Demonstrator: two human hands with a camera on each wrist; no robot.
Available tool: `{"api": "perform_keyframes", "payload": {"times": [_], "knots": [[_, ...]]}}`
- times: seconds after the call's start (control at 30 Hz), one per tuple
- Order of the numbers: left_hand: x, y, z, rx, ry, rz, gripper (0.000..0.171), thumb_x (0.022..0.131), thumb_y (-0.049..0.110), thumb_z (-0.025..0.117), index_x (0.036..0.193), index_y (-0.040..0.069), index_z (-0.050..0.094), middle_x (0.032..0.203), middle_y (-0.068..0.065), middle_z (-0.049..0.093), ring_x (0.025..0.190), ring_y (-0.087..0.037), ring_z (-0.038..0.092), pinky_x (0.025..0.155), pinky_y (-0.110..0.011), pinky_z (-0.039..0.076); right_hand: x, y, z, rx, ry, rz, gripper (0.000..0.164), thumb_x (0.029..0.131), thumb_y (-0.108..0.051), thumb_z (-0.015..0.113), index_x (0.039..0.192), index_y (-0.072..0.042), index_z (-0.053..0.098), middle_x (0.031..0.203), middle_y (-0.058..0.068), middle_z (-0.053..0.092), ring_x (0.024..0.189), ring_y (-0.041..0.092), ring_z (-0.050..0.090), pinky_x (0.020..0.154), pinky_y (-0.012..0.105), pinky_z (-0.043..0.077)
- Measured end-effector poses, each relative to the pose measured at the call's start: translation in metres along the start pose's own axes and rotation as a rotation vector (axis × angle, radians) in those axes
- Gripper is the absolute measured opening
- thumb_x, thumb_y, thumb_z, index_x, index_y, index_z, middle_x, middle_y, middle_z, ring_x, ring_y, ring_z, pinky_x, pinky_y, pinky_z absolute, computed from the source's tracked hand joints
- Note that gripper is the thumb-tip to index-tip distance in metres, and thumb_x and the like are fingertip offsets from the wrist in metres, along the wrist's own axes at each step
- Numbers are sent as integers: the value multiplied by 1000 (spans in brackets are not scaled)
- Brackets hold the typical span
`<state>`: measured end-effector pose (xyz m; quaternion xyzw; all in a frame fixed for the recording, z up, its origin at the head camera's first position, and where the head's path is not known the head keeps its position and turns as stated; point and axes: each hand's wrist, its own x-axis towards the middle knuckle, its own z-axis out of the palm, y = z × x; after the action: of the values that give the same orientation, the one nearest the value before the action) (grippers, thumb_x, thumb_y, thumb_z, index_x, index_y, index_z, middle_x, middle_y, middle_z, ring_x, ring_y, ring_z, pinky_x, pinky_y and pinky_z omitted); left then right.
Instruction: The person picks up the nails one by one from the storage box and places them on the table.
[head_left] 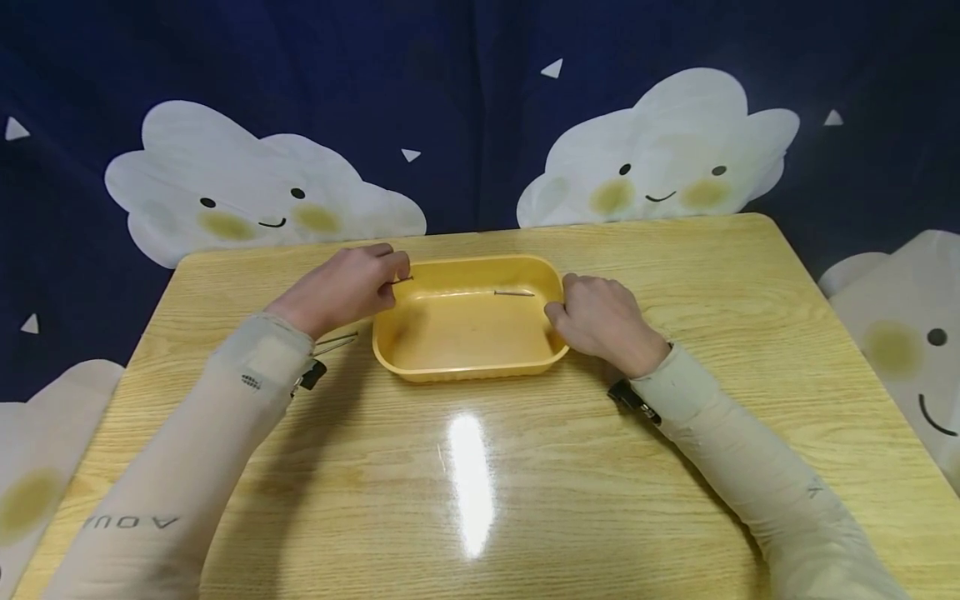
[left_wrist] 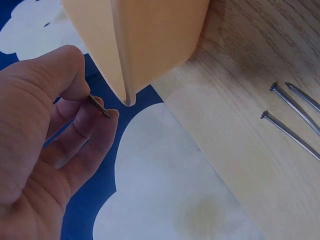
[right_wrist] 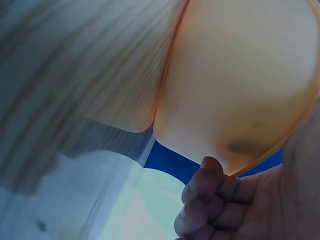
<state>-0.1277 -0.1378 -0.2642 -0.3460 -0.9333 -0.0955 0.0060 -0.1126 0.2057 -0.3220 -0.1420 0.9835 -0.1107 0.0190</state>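
Yellow tray [head_left: 472,337], rounded corners; slim nail [head_left: 514,293] inside

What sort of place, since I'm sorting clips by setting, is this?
Probably an indoor tabletop filming spot: a wood-grained table stands before a cloud-print backdrop, with a yellow tray on the tabletop.

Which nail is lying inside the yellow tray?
The lone nail near the far wall of the yellow tray. Another nail is pinched by the left hand; three more nails lie on the table, left of the tray.
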Motion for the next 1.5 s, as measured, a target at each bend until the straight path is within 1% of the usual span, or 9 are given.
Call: {"api": "perform_keyframes", "payload": {"times": [0.13, 0.3, 0.57, 0.77, 1.0, 1.13, 1.23, 1.37, 1.5], "knots": [[-2, -2, 2, -11, -4, -10, 22, 85, -6, 65, 105, 3, 68, 107, -13, 71, 81, -23, 66, 75, -35, 58, 0, 1, 1, 0, 1, 2, 30, 99, -29, 47, 82, -6, 55, 70, 10, 53, 63, 29, 56, 51, 38, 41], [-7, -6, 4, -27, -12, -33, 24, 86, -7, 62, 107, 3, 68, 111, -13, 72, 84, -23, 68, 76, -36, 59, 0, 1, 1, 4, 12, -8, 29, 98, -28, 47, 81, -6, 55, 69, 9, 51, 62, 29, 55, 51, 38, 40], [-12, -10, 3, -24, 5, -38, 25, 85, -8, 62, 107, 3, 68, 111, -14, 71, 87, -23, 69, 78, -37, 60, 1, 1, 1, 1, 5, -4, 29, 99, -29, 47, 83, -6, 55, 69, 9, 52, 63, 29, 55, 51, 37, 40], [-15, -12, 3, -24, 2, -42, 25, 86, -8, 63, 108, 2, 68, 111, -14, 71, 83, -22, 67, 75, -35, 59, 1, 1, 1, 1, -1, 0, 30, 99, -29, 47, 83, -5, 56, 69, 9, 52, 62, 29, 55, 50, 37, 40], [-16, -13, 4, -19, 19, -63, 31, 83, -9, 58, 109, 2, 70, 110, -13, 72, 77, -20, 62, 70, -32, 54, 0, 2, 2, 5, 6, -1, 30, 98, -28, 47, 81, -5, 56, 68, 9, 51, 61, 29, 54, 49, 37, 40], [-16, -14, 3, -18, 7, -79, 31, 84, -8, 59, 110, 3, 70, 109, -13, 71, 77, -20, 61, 71, -32, 54, -1, 2, 2, 10, 10, -4, 30, 98, -28, 48, 80, -6, 55, 67, 8, 50, 60, 29, 53, 48, 36, 39], [-17, -15, 3, -23, -2, -93, 25, 86, -5, 66, 109, 3, 70, 105, -12, 70, 78, -20, 63, 72, -33, 56, -1, 2, 2, 13, 13, -6, 30, 98, -27, 47, 79, -6, 55, 67, 8, 49, 60, 28, 53, 48, 36, 38], [-20, -19, 3, -25, 4, -98, 21, 87, -2, 72, 107, 3, 69, 99, -11, 68, 77, -19, 63, 73, -34, 56, 0, 1, 3, 10, 24, -7, 30, 97, -28, 48, 78, -6, 54, 67, 8, 49, 60, 29, 54, 48, 38, 39], [-23, -24, 3, -15, 13, -98, 19, 87, -2, 72, 104, 4, 68, 95, -10, 66, 76, -19, 59, 72, -34, 54, 1, 1, 5, 1, 45, -11, 30, 97, -28, 50, 77, -6, 55, 67, 10, 52, 60, 30, 56, 50, 40, 42]]}}
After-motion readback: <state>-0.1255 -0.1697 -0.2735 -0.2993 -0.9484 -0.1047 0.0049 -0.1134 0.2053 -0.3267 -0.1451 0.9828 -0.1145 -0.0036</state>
